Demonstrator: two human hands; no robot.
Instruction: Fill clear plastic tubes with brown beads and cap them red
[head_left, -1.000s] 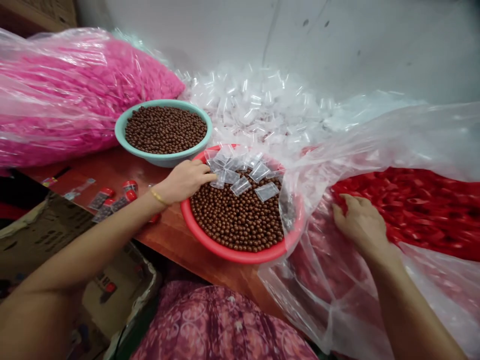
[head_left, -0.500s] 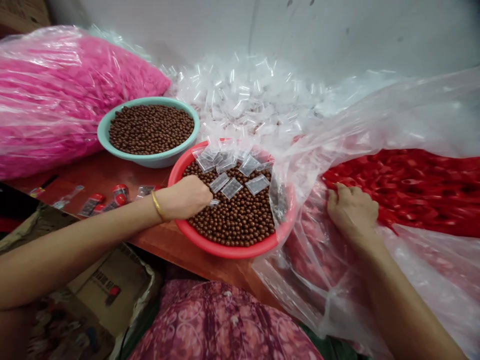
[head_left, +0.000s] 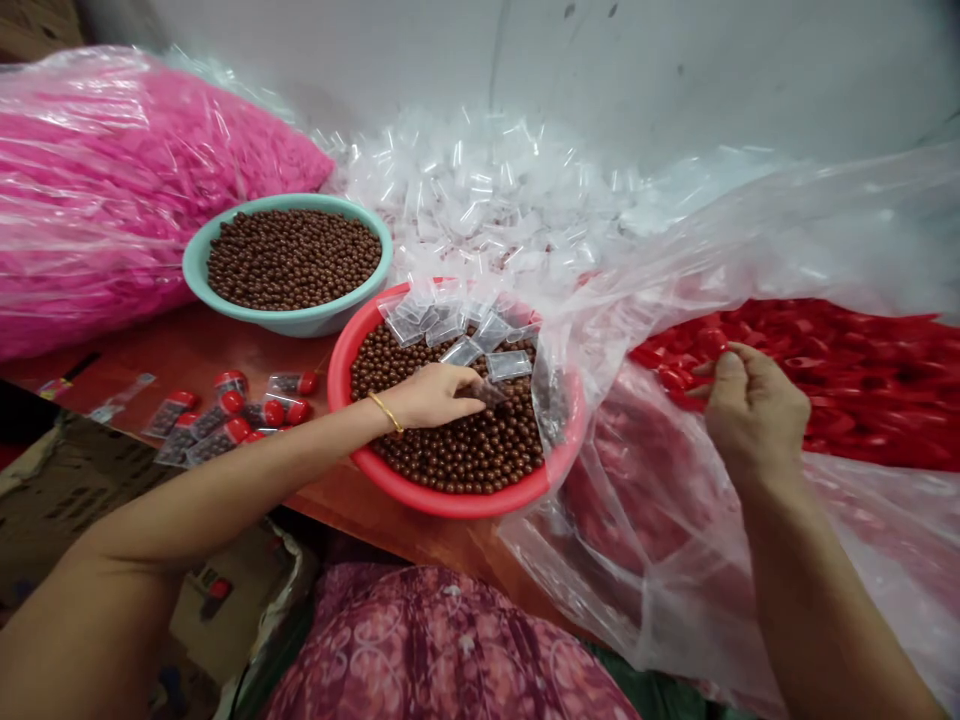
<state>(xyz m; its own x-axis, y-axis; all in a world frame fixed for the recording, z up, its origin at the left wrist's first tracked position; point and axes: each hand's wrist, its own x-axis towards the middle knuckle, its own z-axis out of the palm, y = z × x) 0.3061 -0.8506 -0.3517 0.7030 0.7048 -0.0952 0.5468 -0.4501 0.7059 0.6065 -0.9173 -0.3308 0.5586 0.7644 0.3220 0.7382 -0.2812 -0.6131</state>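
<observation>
My left hand (head_left: 433,395) lies over the brown balls in the red basin (head_left: 420,490), its fingers pinched on a small clear bag (head_left: 489,392) that dips into the balls. Several empty clear bags (head_left: 457,328) lie on the balls at the basin's far side. My right hand (head_left: 754,410) is lifted above the big clear sack of red caps (head_left: 825,380), fingers curled and thumb pressed to them on a red cap (head_left: 703,369). A teal basin (head_left: 289,320) of brown balls stands behind and left.
A large sack of pink caps (head_left: 112,190) fills the back left. A heap of empty clear bags (head_left: 495,200) lies against the wall. Several filled bags with red caps (head_left: 225,410) lie on the red-brown table (head_left: 225,350). A cardboard box (head_left: 217,600) sits below.
My left hand moved from the basin's left rim to its middle with the small bag. My right hand rose off the red caps and closed its fingers.
</observation>
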